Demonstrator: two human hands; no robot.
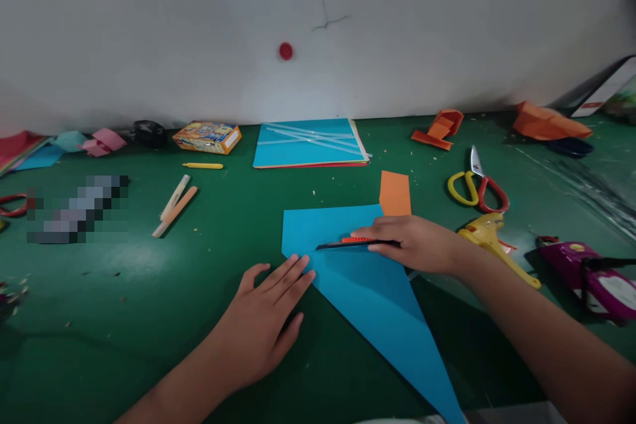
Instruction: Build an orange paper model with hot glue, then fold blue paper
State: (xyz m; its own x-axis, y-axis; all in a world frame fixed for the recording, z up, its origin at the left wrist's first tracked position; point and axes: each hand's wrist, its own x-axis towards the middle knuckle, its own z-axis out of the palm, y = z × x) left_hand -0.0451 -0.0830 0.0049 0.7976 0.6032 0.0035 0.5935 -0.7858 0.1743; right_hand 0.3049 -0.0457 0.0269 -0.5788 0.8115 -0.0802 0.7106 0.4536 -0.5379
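Note:
A blue sheet of paper [368, 285] with slanted edges lies on the green table [149, 318], its narrow end toward the near edge. My left hand [271, 311] has its fingers spread, the fingertips resting on the sheet's left edge. In my right hand [410, 242] is a cutter knife [348, 244] with a black and red body, held low and almost flat over the sheet, its tip pointing left near my left fingertips. An orange paper piece [396, 193] sticks out beyond the sheet's upper right corner.
Behind the sheet lies a stack of coloured paper [308, 144] with clear strips. Scissors [477, 185], a yellow glue gun [489, 238] and a purple pouch [586, 278] are on the right. A small box [207, 136], yellow pen [203, 165] and two sticks [176, 211] lie left.

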